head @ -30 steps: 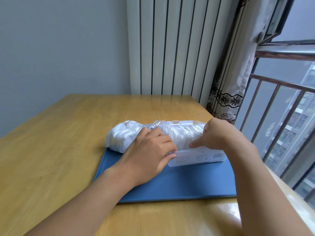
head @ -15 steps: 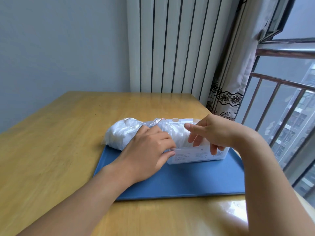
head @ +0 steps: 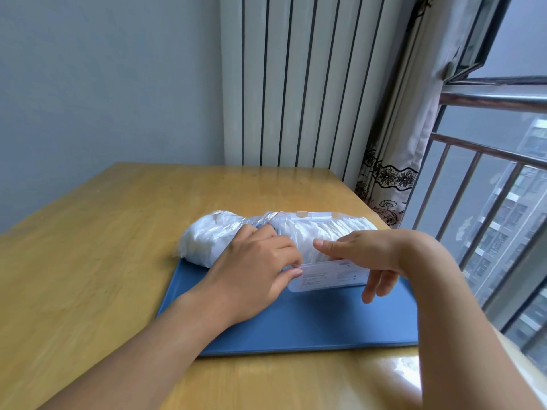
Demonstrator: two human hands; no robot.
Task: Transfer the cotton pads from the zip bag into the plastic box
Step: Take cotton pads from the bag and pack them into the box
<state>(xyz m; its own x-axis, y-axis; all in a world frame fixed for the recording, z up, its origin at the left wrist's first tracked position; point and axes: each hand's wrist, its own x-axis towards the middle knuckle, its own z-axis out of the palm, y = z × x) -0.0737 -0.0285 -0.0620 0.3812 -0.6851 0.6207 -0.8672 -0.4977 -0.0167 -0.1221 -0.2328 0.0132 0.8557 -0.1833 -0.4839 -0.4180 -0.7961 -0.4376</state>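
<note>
The blue mat point(head: 296, 324) lies on the wooden table point(head: 88, 261), and everything else sits at its far edge. The clear plastic box point(head: 328, 276) stands on the mat's far right part, packed with white cotton pads point(head: 307, 238). The zip bag point(head: 207, 241), still bulging with pads, lies at the mat's far left corner, its mouth reaching into the box. The left hand point(head: 257, 270) has its fingers curled round the bag's neck, thumb tip against the box's near left corner. The right hand point(head: 367, 255) hovers over the box with fingers straight and spread, holding nothing; whether it touches the box I cannot tell
</note>
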